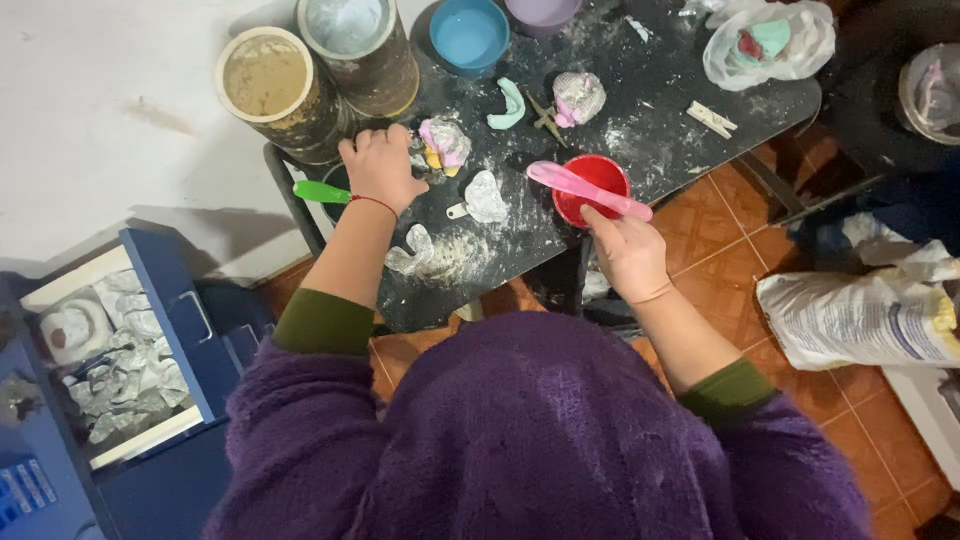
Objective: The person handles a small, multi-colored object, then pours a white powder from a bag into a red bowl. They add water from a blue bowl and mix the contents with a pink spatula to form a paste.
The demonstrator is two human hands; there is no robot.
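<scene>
On the dark, powder-dusted tabletop, near its front edge, a small round red mixing bowl is seen, and across its rim a pale pink plastic spatula is laid at a slant, its broad blade pointing up and to the left past the bowl. The handle end of the spatula is grasped by the fingers of the right hand, which are clenched around it just below and to the right of the bowl; the bowl itself is not seen to be touched by that hand. The bowl's inside is largely hidden by the spatula, so its contents cannot be told.

The left hand is held further left at the tabletop's edge, fingers curled downward over something dark whose shape cannot be made out; whether it is gripped cannot be told. A thin red cord is worn at that wrist, and a green handle is seen sticking out leftward just beside it.

Between the hands, several white plaster dental casts are lain on the tabletop, and a pink and yellow cast is found just beside the left hand. Farther back, a blue bowl, two tall cylindrical tins crusted with powder, a light green curved tray and a clear plastic bag are set. Off to the left, an open blue drawer filled with pale casts is seen.
</scene>
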